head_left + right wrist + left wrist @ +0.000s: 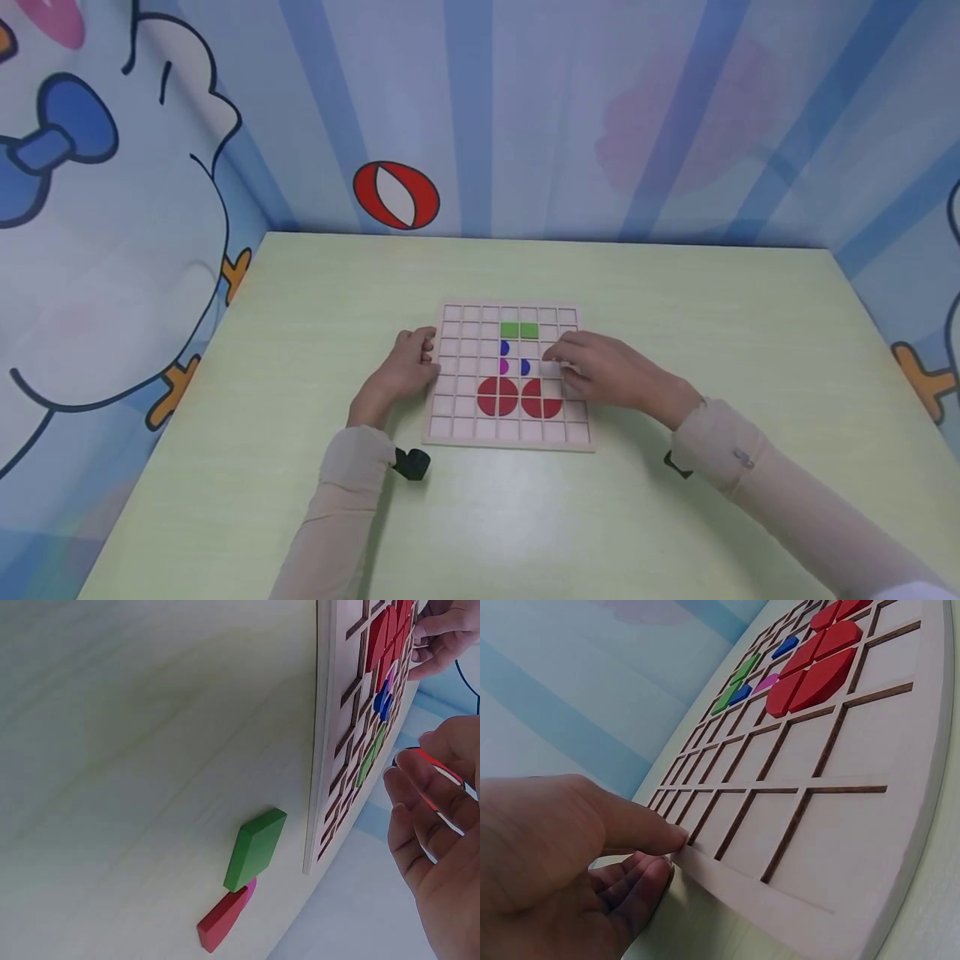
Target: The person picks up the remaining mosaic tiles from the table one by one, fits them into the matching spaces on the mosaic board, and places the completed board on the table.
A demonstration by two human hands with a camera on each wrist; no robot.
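A pale wooden grid board (457,431) lies on the table. My left hand (405,367) grips its left rim, thumb on the edge and fingers curled against the side. Over the board's right part is my right hand (611,367), fingers loosely bent, with nothing showing between them in the right wrist view. Set in the cells are two green squares (519,331), blue half-rounds (505,347), a pink half-round (504,367), a full red circle (489,398) of quarter pieces, and three red quarters (531,407) beside it, with an open upper-right cell.
On the table beyond the board's right edge lie a green block (255,850), a red piece (223,919) and a partly covered pink piece (250,889). These are hidden in the head view. Painted walls (540,100) bound the table (337,275) at the back and sides.
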